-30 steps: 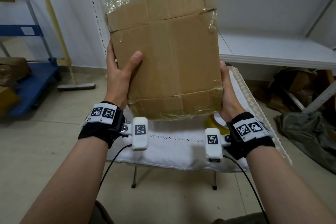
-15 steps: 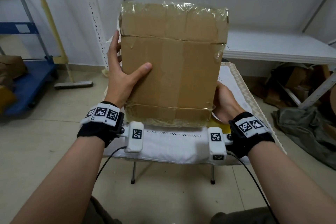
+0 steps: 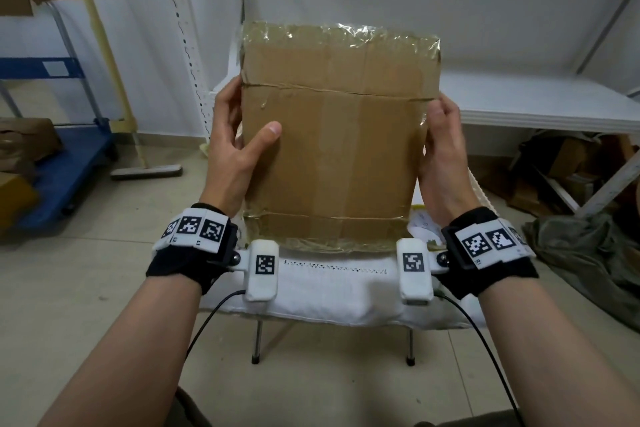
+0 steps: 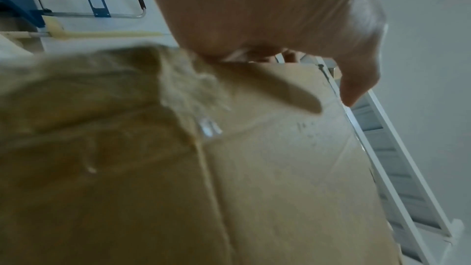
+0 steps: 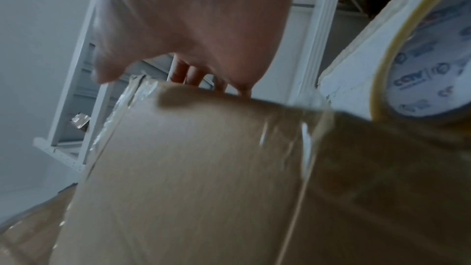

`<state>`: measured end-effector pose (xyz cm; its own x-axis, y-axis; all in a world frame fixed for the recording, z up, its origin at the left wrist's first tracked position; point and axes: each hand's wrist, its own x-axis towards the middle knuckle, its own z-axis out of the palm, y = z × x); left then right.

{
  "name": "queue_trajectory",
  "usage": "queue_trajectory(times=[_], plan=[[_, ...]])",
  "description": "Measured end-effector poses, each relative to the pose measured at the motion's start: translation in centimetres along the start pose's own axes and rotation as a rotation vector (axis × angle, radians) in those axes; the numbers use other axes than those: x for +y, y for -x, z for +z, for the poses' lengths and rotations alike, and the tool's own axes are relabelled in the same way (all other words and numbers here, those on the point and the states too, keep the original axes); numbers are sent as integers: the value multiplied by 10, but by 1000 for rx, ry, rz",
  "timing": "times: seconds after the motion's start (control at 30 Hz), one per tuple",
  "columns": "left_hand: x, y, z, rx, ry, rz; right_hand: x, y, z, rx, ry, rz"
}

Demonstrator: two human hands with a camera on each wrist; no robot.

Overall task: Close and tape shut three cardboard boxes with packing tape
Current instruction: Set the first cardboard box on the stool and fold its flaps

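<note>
1. a flat brown cardboard box (image 3: 332,135), wrapped at its top and bottom ends in wrinkly clear packing tape, is held upright in the air over a small table with a white cloth (image 3: 329,291) on it.
2. left hand (image 3: 232,146) is clamped on the box's left edge, thumb laid across the front face, fingers wrapped round behind.
3. right hand (image 3: 441,156) grips the right edge the same way, thumb tip near the upper tape seam, fingers behind.
4. a roll of yellowish packing tape (image 5: 418,63) with a white printed core shows in the right wrist view, just beside the box's lower corner.
5. a blue platform cart (image 3: 59,163) stands well off to the left, and a white shelf (image 3: 540,107) runs behind on the right.
</note>
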<state>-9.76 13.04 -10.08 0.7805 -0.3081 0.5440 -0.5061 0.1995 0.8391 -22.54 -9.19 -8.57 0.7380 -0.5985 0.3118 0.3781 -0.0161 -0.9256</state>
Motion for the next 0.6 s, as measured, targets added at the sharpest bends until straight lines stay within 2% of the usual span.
queue_trajectory(times=[0.2,0.33,0.43,0.6], plan=[[9,-2,1,-30,0,4,4,-3,1,-24,25,-57],[8,-3,6,-2,18,-10,6,0,6,-10,57,-25],[4,-3,9,25,-22,-90,7,-1,5,11,95,-23],[3,-5,8,63,20,-100,-1,0,4,5,33,-24]])
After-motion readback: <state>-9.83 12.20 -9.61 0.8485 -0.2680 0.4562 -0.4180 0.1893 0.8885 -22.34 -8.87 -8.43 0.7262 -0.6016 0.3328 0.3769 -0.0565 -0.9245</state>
